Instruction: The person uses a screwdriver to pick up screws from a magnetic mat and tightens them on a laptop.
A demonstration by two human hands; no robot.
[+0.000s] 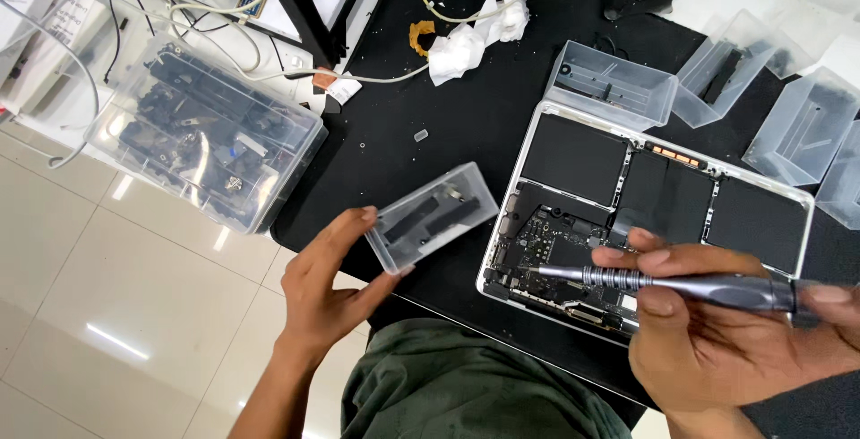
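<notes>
— Your right hand (pixel 717 340), nearest the lens, was curled tight around what?

— You gripped a grey metal screwdriver (pixel 663 282), its tip resting over the circuit board of the opened laptop (pixel 645 215) on the black table (pixel 448 125).

— And your left hand (pixel 327 282)?

— You had its fingers and thumb clasped around the end of a small clear plastic box (pixel 434 215) with dark parts inside, just left of the laptop.

— Anything else?

— You had a large clear parts organiser (pixel 206 130) further left, and empty clear bins (pixel 614 85) behind the laptop.
</notes>
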